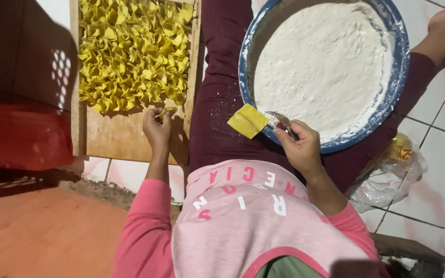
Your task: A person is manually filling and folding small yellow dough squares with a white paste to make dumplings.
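At centre frame, the right hand [301,143] grips a metal spoon [280,121] beside a yellow wrapper [248,121] at the blue basin [400,77] rim; the left hand [156,128] pinches a folded dumpling [167,111] on the wooden board [124,135].

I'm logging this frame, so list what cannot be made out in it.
Head view only:
- Wooden tray: far end cut off by the top edge.
- Blue-rimmed bowl of white mixture: top cut off by the edge.
- Metal utensil: handle hidden inside the right hand.
- Left hand: fingertips hide the yellow piece it sets down.
- Plastic bag: contents unclear.
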